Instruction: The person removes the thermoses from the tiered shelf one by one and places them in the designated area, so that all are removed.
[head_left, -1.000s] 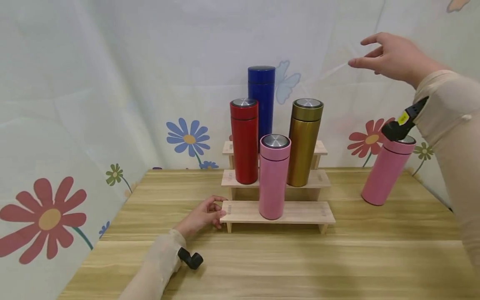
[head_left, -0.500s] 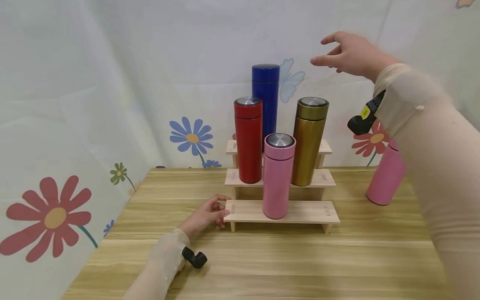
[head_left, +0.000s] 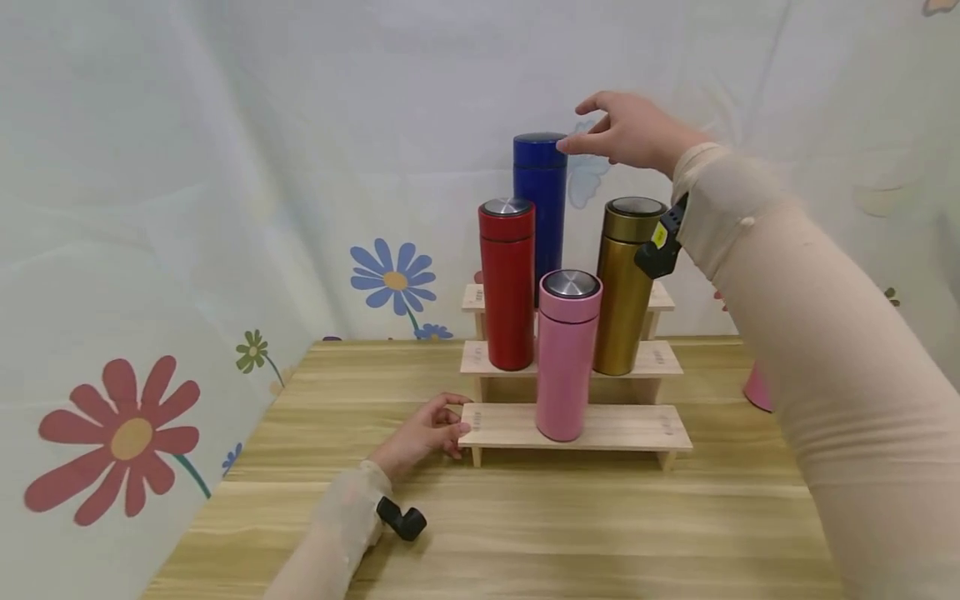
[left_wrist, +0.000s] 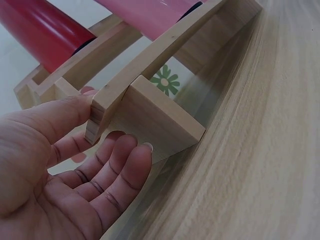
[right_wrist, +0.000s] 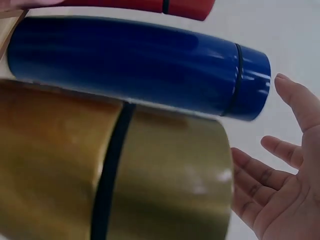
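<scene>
A stepped wooden display rack (head_left: 487, 425) stands on the table, and my left hand (head_left: 423, 435) pinches the left end of its lowest board. In the left wrist view the thumb lies over the board's end (left_wrist: 107, 102), with the fingers curled beneath. A blue thermos (head_left: 551, 204) is upright on the top step. My right hand (head_left: 637, 132) is at its lid, fingers spread and loosely bent, holding nothing; the right wrist view has a gap between the thumb and the lid (right_wrist: 252, 82). Red (head_left: 510, 292) and gold (head_left: 618, 308) thermoses occupy the middle step, a pink thermos (head_left: 566, 367) the lowest.
Another pink thermos (head_left: 759, 392) stands on the table (head_left: 570, 533) to the right, mostly hidden behind my right sleeve (head_left: 817, 333). A pale curtain (head_left: 247, 125) with printed flowers hangs behind. The gold thermos is close beneath my right wrist camera.
My right hand has moved left and down from the upper right to the blue thermos's lid. My right arm now covers most of the far pink thermos. The left hand keeps its hold.
</scene>
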